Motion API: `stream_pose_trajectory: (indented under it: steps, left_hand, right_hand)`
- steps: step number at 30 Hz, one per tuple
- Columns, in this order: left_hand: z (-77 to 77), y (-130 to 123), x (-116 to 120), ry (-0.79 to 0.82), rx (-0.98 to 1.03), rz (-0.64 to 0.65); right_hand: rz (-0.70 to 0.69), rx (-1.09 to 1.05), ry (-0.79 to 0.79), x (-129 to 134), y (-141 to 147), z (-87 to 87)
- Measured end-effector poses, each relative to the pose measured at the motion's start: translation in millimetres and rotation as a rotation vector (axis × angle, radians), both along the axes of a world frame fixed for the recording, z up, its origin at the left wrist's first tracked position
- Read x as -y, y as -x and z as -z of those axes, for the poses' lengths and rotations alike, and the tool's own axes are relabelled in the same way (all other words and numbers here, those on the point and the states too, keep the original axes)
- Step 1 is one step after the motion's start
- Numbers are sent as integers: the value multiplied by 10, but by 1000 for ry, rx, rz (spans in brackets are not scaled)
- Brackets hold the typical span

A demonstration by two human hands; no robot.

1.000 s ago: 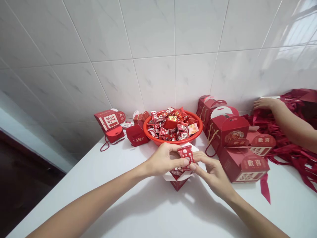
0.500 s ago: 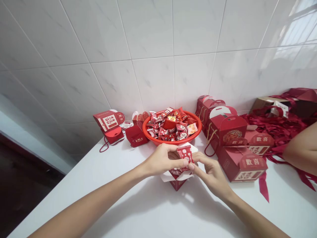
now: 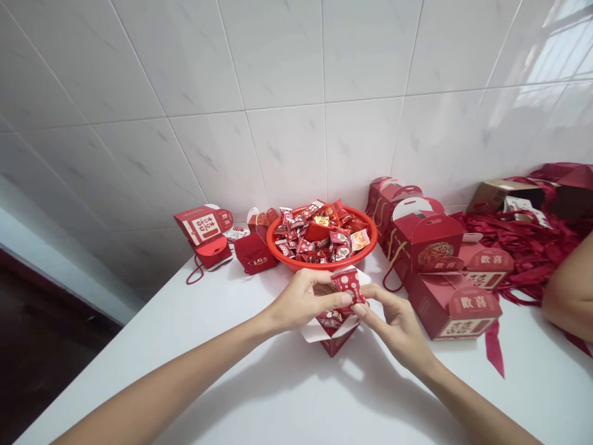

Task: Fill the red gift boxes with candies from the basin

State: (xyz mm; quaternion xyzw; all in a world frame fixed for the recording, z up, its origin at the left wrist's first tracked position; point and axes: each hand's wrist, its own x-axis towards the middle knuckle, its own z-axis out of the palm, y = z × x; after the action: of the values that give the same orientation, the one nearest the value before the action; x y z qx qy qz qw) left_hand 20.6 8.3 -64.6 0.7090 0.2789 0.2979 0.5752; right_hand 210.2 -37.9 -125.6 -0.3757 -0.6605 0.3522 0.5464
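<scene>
Between my two hands is a small red wrapped candy [image 3: 346,283] with white print. My left hand [image 3: 301,301] pinches it from the left with thumb and fingers. From the right, my right hand [image 3: 389,315] grips its lower corner between thumb and forefinger. Directly beneath stands a small red gift box [image 3: 334,346], its white-lined flaps spread wide. More wrapped candies [image 3: 330,320] show inside it, partly hidden by my fingers. Just behind my hands sits a red plastic basin [image 3: 296,264] heaped with wrapped candies.
Several closed red gift boxes [image 3: 456,309] stand to the right, with dark red ribbons [image 3: 514,247] and a cardboard box [image 3: 491,194] beyond. Another person's arm [image 3: 572,290] rests at the right edge. More red boxes [image 3: 204,232] stand left of the basin, before the tiled wall [image 3: 287,148].
The candy has tilted and sunk slightly between my fingers, its wrapper bending. At the right, the other person's arm has shifted a little to the right.
</scene>
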Motion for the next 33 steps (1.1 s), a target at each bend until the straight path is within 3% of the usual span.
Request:
stream_pose_trajectory:
  steps: [7,11,15,19,22,28,33]
  left_hand:
    - [37,47,-31,15,75,-6]
    - [29,96,-40,101,60,33]
    - [-19,71,-37,214,7,-7]
    - [-21,22,-27,125,-77,-13]
    - [-3,31,-34,92,-71,-2]
    - [-38,85,-50,97,-61,29]
    - [-69,80,-48,75,-50,60]
  right_hand:
    - [-57,-135,81,-7,-24,-22]
    - [90,-175,12,-20,-27,15]
    - [236,-162,-85,-19,-18,52]
    - [255,-157,-139,4,-4,41]
    - [219,-175,-111,29,-2,19]
    - [20,-356,152,7,-31,-9]
    - [-114,-474,222,-38,-50,8]
